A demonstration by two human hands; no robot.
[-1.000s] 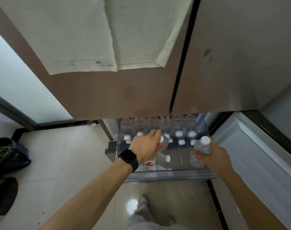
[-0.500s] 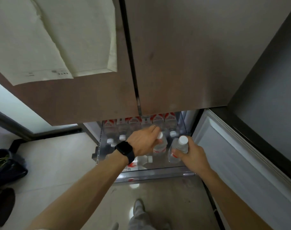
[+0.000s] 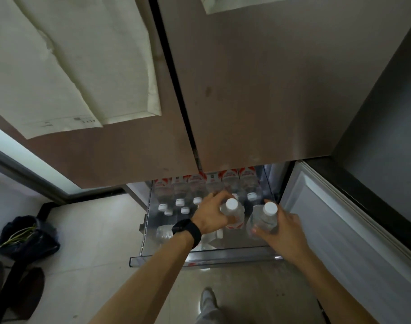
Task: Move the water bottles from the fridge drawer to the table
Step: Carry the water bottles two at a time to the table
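The fridge drawer [image 3: 199,256] is pulled out below the closed brown fridge doors. Several clear water bottles with white caps and red labels [image 3: 180,195] lie in a row at its back. My left hand [image 3: 211,213], with a black watch on the wrist, grips one upright bottle [image 3: 233,215] above the drawer. My right hand [image 3: 281,230] grips a second upright bottle [image 3: 263,219] just to its right. One or two more bottles [image 3: 164,232] lie near the drawer's front, partly hidden by my left forearm. No table is in view.
An open grey door or panel [image 3: 340,230] stands right of the drawer. A black bag [image 3: 29,237] and dark shoes sit on the pale tiled floor at the left. My foot [image 3: 206,300] is on the floor before the drawer. Papers are stuck on the fridge door.
My left hand has lifted its bottle upright out of the row. My right hand with its bottle has drawn closer to the left one. The view has shifted so the fridge seam sits further left.
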